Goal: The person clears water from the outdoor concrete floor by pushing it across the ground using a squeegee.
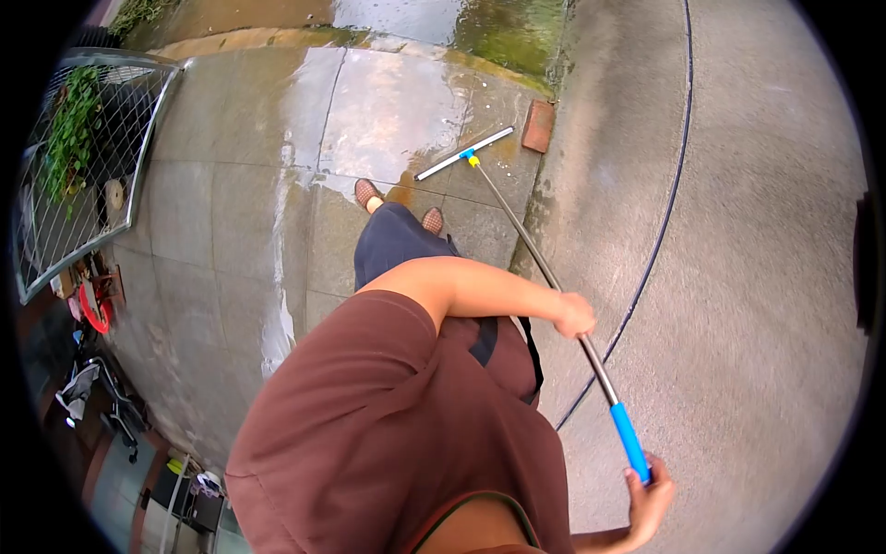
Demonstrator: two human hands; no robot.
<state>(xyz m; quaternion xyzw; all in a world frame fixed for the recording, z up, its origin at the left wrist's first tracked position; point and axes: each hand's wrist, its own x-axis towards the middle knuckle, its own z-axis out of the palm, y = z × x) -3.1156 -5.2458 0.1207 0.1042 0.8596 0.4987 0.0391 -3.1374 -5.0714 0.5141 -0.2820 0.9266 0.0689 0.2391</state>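
A long metal pole (531,247) slants down from a squeegee head (449,166) lying on wet paving. Its connector is blue and yellow. My left hand (574,316) reaches across my body, with its fingers wrapped round the middle of the pole. At the lower right, my right hand (650,499) is closed on the end of the pole's blue handle (630,441). My feet, in brown woven shoes (366,192), stand just left of the squeegee head.
A red brick (538,126) lies right of the squeegee. A dark hose (666,203) curves along the concrete at right. Water (498,32) covers ground at the top. A mesh gate (138,175) with plants, a red round object (95,307) and a parked two-wheeler (115,397) are at left.
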